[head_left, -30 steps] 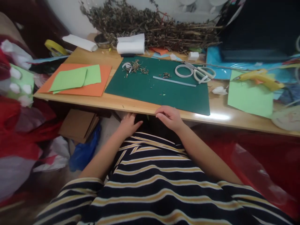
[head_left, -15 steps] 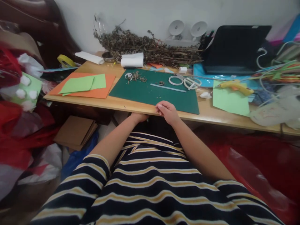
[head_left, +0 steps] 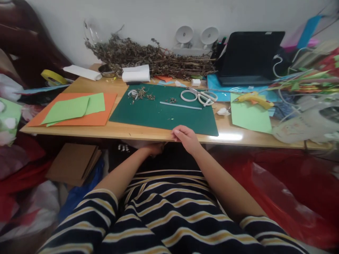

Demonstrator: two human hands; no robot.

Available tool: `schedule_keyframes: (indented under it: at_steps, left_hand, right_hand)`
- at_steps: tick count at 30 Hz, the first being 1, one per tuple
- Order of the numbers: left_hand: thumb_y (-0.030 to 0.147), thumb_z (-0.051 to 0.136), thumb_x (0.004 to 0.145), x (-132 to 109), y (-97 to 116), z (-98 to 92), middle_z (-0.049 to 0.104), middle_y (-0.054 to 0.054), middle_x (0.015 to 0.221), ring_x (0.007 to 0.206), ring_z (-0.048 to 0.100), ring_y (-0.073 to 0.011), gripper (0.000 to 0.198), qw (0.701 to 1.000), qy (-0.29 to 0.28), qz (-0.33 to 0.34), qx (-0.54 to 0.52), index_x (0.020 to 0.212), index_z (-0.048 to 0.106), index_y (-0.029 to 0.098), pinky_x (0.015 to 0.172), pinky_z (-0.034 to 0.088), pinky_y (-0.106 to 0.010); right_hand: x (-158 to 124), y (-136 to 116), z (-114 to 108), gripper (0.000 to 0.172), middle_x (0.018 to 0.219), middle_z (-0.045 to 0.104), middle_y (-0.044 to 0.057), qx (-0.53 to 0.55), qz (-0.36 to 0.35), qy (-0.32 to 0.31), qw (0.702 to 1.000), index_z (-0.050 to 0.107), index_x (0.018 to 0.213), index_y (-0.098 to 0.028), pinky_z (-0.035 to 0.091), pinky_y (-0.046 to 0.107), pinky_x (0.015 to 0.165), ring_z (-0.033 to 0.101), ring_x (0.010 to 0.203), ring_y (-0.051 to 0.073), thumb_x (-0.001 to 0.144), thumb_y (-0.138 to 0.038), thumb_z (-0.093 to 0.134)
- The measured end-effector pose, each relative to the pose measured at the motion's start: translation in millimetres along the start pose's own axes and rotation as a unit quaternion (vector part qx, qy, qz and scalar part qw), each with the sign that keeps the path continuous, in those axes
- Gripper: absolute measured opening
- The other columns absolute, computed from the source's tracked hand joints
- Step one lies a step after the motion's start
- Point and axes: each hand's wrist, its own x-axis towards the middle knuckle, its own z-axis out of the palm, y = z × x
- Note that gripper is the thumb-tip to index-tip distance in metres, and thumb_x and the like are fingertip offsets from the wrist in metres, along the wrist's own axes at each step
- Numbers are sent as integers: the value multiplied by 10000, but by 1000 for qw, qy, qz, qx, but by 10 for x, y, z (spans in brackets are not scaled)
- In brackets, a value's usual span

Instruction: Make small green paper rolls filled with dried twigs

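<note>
My right hand (head_left: 186, 137) rests at the desk's front edge by the green cutting mat (head_left: 148, 114), its fingers curled together; whether anything small is between them cannot be made out. Below the desktop is my left hand (head_left: 155, 149), in shadow under the edge, with its fingers mostly hidden. On the mat lie dry plant bits (head_left: 143, 94), a pale glue stick (head_left: 180, 105) and white-handled scissors (head_left: 198, 96). A yellow glue gun (head_left: 253, 100) sits on light green paper (head_left: 249, 118) at the right.
Dried stems (head_left: 159, 58) line the wall behind the mat. Green sheets (head_left: 67, 110) lie on orange paper (head_left: 102, 120) at the left. A dark laptop-like device (head_left: 251, 56) stands at the back right, and cardboard (head_left: 71, 164) is below the desk.
The view has shifted, so the desk sits lower and further left in the picture. My left hand is now further under the desk edge. My right hand stays near the mat's front edge.
</note>
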Motion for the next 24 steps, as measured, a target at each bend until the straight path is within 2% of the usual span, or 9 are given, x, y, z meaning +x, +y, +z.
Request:
schedule_keyframes:
  at_steps: [5,7,9,12,14,17,19,22,24]
  left_hand:
    - [158,445,629,-785,-98,-472,527,31,604,528,453,-106,190,992,-117,1,-42,771,560,212,487,353,-181]
    - [176,442,672,-1076,-67,-634,511,34,679,583,438,-96,196,970,-221,-6,-102,841,534,209,518,350,-175]
    - [178,461,690,-1252,4,-734,490,32,731,655,428,-92,133,951,-259,-7,-168,810,516,191,582,353,-176]
    - [219,518,687,-1321,105,-806,460,29,705,575,402,-73,135,900,-296,-23,-320,810,495,170,520,335,-178]
    - [369,536,689,-1309,153,-845,487,12,709,504,419,-72,268,834,-301,-16,-462,854,473,168,477,342,-197]
    - [614,409,684,-1288,237,-895,546,-52,784,519,493,-115,532,767,-232,57,-595,951,475,160,504,397,-253]
    - [686,314,673,-1246,317,-905,563,-78,781,602,531,-160,652,769,-136,103,-617,996,494,150,582,420,-294]
    - [620,368,709,-1069,493,-901,564,-101,840,780,523,-203,599,815,56,148,-558,993,554,127,738,397,-321]
    - [578,347,748,-878,671,-920,538,-97,898,855,491,-209,539,792,162,196,-555,900,603,129,813,367,-329]
  right_hand:
    - [-247,-56,26,160,808,611,65,-107,-56,-126,985,616,773,-166,417,312,742,532,786,154,731,-290,525]
    - [-282,-69,144,267,1041,564,109,-228,-110,-203,946,582,972,-167,376,365,834,485,967,204,743,-288,517]
    - [-246,-107,297,383,1210,458,117,-330,-159,-261,893,496,1115,-190,319,413,889,390,1100,253,753,-316,508]
    - [-105,-223,480,316,1066,561,103,-375,-175,-344,843,524,1048,-186,353,380,818,478,994,239,773,-334,477]
    - [-3,-313,495,246,821,622,80,-378,-151,-384,829,558,933,-156,387,324,696,554,781,192,798,-318,432]
    - [106,-417,335,241,744,621,65,-366,-103,-354,855,546,917,-144,389,289,623,559,681,171,806,-311,411]
    - [150,-463,170,224,799,625,64,-343,-79,-314,882,530,935,-152,394,272,636,561,718,163,801,-293,418]
    - [214,-518,-43,196,825,623,52,-331,-56,-254,907,517,937,-168,397,248,624,562,734,151,791,-263,428]
    - [277,-548,-139,190,801,619,43,-347,-54,-204,914,512,940,-173,392,241,601,561,711,150,788,-255,431]
